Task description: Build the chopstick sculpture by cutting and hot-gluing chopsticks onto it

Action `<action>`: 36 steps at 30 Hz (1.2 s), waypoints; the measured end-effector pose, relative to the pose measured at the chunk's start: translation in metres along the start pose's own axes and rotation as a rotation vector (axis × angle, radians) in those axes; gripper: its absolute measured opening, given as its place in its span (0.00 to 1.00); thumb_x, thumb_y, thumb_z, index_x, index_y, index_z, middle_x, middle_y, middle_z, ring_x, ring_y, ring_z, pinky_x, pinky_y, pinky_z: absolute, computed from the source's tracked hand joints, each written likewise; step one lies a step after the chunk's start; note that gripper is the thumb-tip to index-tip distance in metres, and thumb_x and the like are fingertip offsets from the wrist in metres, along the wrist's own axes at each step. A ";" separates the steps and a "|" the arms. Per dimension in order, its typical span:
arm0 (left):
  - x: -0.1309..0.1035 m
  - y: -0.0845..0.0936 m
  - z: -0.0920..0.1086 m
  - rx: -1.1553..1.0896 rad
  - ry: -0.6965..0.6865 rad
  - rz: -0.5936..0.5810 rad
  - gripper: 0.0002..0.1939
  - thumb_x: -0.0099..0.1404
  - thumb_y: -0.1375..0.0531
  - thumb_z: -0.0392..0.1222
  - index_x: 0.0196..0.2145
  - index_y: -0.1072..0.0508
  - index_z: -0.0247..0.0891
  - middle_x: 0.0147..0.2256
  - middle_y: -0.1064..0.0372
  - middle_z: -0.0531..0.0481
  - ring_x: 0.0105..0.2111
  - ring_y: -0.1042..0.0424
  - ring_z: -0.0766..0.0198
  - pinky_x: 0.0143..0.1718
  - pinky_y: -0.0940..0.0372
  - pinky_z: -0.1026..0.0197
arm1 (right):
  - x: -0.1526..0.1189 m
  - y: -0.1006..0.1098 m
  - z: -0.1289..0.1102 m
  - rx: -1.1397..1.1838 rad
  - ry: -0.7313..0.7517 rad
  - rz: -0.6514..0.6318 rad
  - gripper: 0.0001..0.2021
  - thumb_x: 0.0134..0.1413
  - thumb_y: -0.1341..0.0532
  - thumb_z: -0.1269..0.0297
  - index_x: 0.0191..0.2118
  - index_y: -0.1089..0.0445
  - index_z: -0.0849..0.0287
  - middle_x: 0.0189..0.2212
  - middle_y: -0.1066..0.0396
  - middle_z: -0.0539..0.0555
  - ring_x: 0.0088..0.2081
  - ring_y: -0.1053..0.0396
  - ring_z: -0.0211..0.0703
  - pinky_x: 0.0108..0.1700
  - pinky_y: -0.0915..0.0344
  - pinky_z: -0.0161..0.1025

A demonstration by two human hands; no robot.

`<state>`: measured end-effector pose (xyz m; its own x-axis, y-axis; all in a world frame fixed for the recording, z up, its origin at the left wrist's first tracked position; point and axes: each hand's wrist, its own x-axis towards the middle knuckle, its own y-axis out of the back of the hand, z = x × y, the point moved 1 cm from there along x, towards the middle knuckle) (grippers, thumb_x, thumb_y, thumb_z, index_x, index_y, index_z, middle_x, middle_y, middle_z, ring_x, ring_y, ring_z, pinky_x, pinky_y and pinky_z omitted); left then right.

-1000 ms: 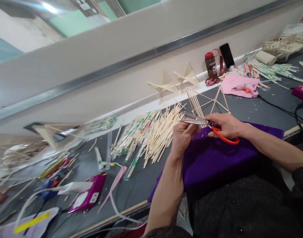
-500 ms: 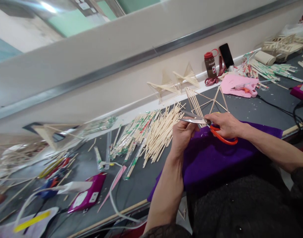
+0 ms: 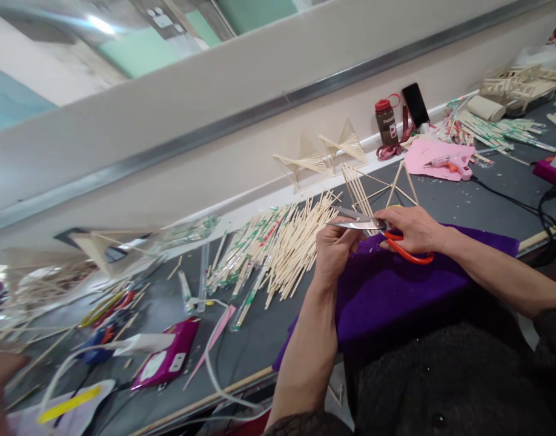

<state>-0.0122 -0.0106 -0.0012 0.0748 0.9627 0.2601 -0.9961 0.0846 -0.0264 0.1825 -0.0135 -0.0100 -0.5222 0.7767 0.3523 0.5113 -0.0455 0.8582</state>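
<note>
My right hand (image 3: 412, 227) is closed around a pair of scissors (image 3: 403, 247) with orange handles, and their metal blades point left, slightly apart. Beneath the blades, my left hand (image 3: 332, 245) has its fingers pinched together; what they grip is hidden. Both hands are above a purple cloth (image 3: 387, 297) at the table's edge. Just beyond them, a row of thin wooden sticks (image 3: 356, 184) stands beside a triangular stick frame (image 3: 400, 184). A heap of bare chopsticks (image 3: 296, 248) lies left of my left hand.
Wrapped chopsticks (image 3: 246, 245) lie left of the heap. Pink glue gun (image 3: 455, 162), bottle (image 3: 386, 121) and phone (image 3: 415, 104) are at back right. Twisted stick models (image 3: 305, 160) lean by the wall. A magenta box (image 3: 169, 354) trails cables. Someone's blurred hand (image 3: 5, 369) shows at far left.
The view has shifted slightly, so things on the left appear a little further right. Both hands and the scissors keep nearly the same pose. The blurred hand shows more at far left.
</note>
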 end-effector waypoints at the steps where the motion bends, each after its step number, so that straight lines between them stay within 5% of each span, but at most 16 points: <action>1: 0.000 0.000 0.001 -0.001 -0.003 0.000 0.17 0.50 0.28 0.49 0.26 0.29 0.37 0.16 0.31 0.55 0.12 0.43 0.74 0.13 0.52 0.69 | 0.000 0.000 0.000 0.001 -0.001 0.006 0.27 0.54 0.36 0.52 0.57 0.36 0.56 0.47 0.26 0.58 0.43 0.29 0.50 0.41 0.39 0.40; 14: -0.001 0.000 0.002 0.051 -0.032 -0.022 0.19 0.53 0.30 0.54 0.25 0.29 0.36 0.16 0.33 0.55 0.12 0.45 0.74 0.14 0.52 0.69 | 0.000 -0.002 0.001 -0.022 0.026 0.012 0.30 0.55 0.36 0.46 0.58 0.37 0.57 0.49 0.27 0.60 0.48 0.30 0.53 0.44 0.38 0.43; 36: 0.002 -0.004 0.000 0.004 -0.025 -0.079 0.19 0.53 0.30 0.56 0.26 0.28 0.37 0.16 0.34 0.55 0.13 0.47 0.75 0.14 0.53 0.67 | 0.001 0.002 0.003 0.031 0.031 -0.051 0.30 0.56 0.37 0.49 0.59 0.38 0.62 0.41 0.27 0.58 0.38 0.30 0.46 0.40 0.38 0.41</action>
<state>-0.0079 -0.0086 -0.0008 0.1516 0.9464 0.2852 -0.9874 0.1585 -0.0011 0.1854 -0.0111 -0.0094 -0.5692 0.7574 0.3199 0.5041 0.0141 0.8635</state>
